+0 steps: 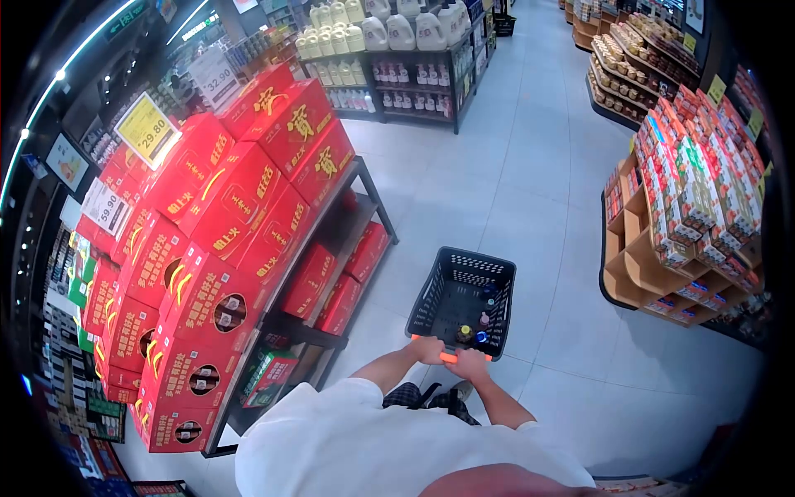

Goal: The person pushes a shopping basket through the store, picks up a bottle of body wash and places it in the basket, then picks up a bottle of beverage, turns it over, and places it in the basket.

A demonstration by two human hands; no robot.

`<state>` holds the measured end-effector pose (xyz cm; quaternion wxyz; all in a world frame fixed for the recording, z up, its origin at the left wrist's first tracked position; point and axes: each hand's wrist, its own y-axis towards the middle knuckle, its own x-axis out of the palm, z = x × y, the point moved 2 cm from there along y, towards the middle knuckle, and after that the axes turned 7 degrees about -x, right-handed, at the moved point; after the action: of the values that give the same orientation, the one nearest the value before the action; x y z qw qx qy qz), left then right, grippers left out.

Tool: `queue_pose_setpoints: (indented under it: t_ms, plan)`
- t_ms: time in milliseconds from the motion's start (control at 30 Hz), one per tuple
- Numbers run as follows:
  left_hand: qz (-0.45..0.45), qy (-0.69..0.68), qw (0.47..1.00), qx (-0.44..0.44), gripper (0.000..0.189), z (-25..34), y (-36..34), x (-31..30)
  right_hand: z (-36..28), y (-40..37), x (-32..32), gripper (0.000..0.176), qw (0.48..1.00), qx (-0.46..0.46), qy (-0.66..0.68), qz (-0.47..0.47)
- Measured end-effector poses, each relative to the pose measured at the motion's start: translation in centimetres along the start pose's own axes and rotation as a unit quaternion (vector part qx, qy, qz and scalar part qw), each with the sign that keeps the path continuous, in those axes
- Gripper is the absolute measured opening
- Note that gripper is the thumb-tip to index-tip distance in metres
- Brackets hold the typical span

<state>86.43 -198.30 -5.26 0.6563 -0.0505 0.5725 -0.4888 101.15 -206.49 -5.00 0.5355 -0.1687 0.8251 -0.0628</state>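
Both of my hands are closed around the orange handle of a black shopping basket in front of me. My left hand grips the handle's left part, and my right hand holds it a little further right. Inside the basket, near my hands, are a bottle with a yellow cap, a blue-capped item and a small pinkish bottle. A dark blue item lies by the right wall. The basket's lower part near me is partly hidden by my hands.
To the left, a dark shelf carries stacked red boxes with price signs. Ahead stands a rack of large white jugs. Wooden display shelves with cartons are on the right. Pale tiled floor runs between them.
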Motion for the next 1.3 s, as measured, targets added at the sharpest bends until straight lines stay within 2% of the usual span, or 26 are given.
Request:
queue_pose_setpoints:
  t_ms: [167, 233, 300, 433, 767, 1300]
  plan:
    - [0.014, -0.006, 1.000, -0.002, 0.042, -0.5, 4.5, -3.6, 2.9, 4.7, -2.9, 0.045, 1.000, 0.009, -0.020, -0.010]
    - [0.065, -0.009, 0.998, -0.009, 0.041, -1.2, 6.1, -4.4, 4.1, 6.7, -3.9, 0.043, 0.999, 0.000, -0.025, -0.032]
    - [0.019, -0.021, 0.999, -0.022, 0.040, -0.4, 6.8, -7.5, 5.2, 8.4, -5.0, 0.050, 1.000, -0.004, -0.023, -0.018]
    - [0.036, -0.041, 0.998, -0.040, 0.039, -0.8, 9.4, -11.6, 7.6, 12.8, -7.2, 0.048, 0.999, -0.023, -0.039, -0.025]
    - [0.070, -0.106, 0.991, -0.038, 0.033, -3.3, 18.0, -19.5, 12.7, 24.4, -13.7, 0.036, 0.979, -0.027, -0.117, -0.165]
    - [0.070, -0.154, 0.983, -0.072, 0.038, -6.0, 30.2, -32.3, 20.2, 39.7, -23.7, 0.043, 0.971, -0.059, -0.139, -0.188]
